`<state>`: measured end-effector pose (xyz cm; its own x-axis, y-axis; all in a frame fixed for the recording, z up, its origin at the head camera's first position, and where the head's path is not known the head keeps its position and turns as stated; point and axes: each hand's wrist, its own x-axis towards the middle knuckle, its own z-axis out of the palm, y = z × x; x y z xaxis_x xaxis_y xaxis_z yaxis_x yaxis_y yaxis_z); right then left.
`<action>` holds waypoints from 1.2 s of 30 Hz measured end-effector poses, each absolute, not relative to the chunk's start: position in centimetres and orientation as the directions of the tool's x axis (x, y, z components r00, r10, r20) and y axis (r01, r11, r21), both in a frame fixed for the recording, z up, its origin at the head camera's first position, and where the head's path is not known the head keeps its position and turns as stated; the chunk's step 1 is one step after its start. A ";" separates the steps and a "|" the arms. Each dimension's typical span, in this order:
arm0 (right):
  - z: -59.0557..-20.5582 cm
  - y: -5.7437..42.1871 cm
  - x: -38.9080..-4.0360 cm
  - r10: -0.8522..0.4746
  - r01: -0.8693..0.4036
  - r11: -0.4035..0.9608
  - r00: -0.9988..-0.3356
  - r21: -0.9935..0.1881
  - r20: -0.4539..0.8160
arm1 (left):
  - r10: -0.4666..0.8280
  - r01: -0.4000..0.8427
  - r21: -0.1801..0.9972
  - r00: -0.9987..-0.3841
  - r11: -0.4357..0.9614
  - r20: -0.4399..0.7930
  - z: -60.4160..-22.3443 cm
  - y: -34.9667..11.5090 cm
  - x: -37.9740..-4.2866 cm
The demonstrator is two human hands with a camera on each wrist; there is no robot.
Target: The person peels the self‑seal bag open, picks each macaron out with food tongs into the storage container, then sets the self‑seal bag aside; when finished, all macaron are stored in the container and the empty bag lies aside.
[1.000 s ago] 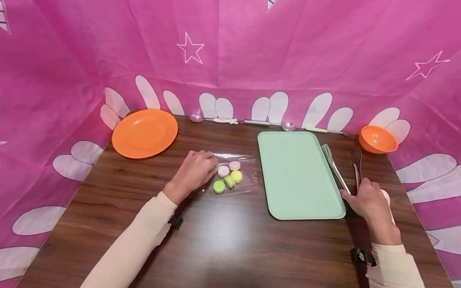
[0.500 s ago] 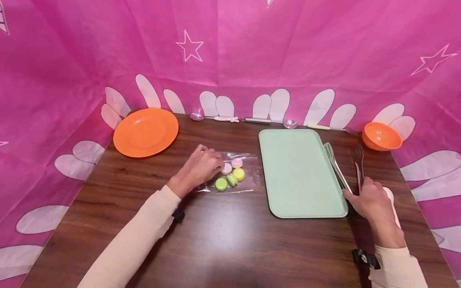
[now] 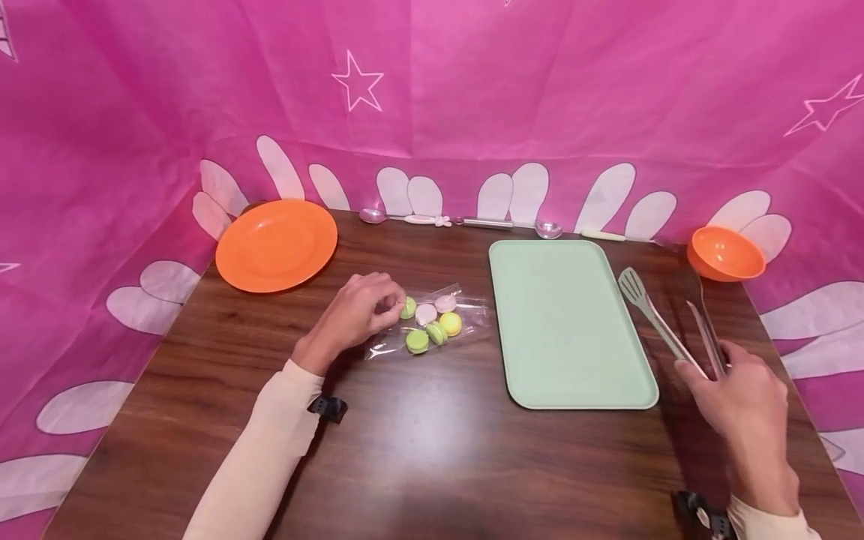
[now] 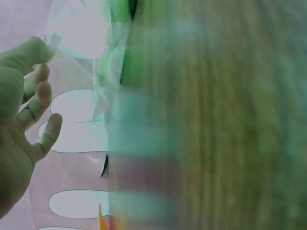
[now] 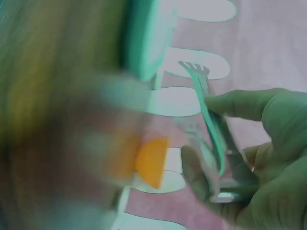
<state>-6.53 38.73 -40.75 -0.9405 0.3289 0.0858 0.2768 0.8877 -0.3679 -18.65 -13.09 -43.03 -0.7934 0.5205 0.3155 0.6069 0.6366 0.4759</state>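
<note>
In the head view my left hand (image 3: 351, 315) pinches the left edge of a clear plastic bag (image 3: 475, 309) between thumb and forefinger. Green, pink and yellow macarons (image 3: 451, 324) lie in the bag, which is creased where it is held. The left wrist view shows the film (image 4: 72, 62) at my fingertips. At the right, my right hand (image 3: 749, 401) grips metal tongs (image 3: 664, 328) with slotted, pale green ends. The tongs' arms are spread apart and point toward the back; the right wrist view shows thumb and fingers around the tongs (image 5: 211, 124).
A pale green tray (image 3: 570, 322) lies between the hands. An orange plate (image 3: 277, 246) is at back left, an orange bowl (image 3: 725, 255) at back right. Along the back edge lie a pink-handled spoon (image 3: 421, 220), a ladle (image 3: 548, 229) and a utensil with a pale handle (image 3: 603, 235).
My right hand has lifted the tongs off their place beside the tray and moved right. My left hand has drawn back left with the bag's edge, uncovering a green macaron.
</note>
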 end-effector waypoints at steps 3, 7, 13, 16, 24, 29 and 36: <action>-39.9 37.6 -5.5 0.283 0.182 0.895 -0.937 -0.407 0.203 | 0.502 0.597 0.510 -0.800 0.619 0.327 -42.9 -13.3 -18.4; -39.3 35.8 -5.0 0.128 -0.035 0.908 -0.925 -0.418 0.358 | 0.498 0.597 0.500 -0.801 0.627 0.332 -42.7 -13.3 -18.1; -39.7 32.1 -6.1 -0.155 -0.318 0.870 -0.902 -0.377 0.404 | 0.514 0.615 0.458 -0.789 0.642 0.338 -42.6 -13.1 -18.0; -39.9 30.5 -6.8 -0.242 -0.369 0.857 -0.904 -0.359 0.352 | 0.527 0.627 0.445 -0.779 0.639 0.341 -42.7 -12.9 -18.0; -39.7 28.3 -9.0 -0.400 -0.489 0.771 -0.870 -0.407 0.287 | 0.523 0.661 0.428 -0.750 0.616 0.405 -42.7 -12.7 -18.0; -40.4 27.1 -9.9 -0.444 -0.513 0.720 -0.858 -0.467 0.258 | 0.525 0.673 0.404 -0.738 0.619 0.424 -42.9 -12.7 -18.0; -41.1 26.1 -10.7 -0.463 -0.511 0.693 -0.856 -0.509 0.230 | 0.523 0.656 0.409 -0.754 0.634 0.398 -42.8 -12.9 -18.2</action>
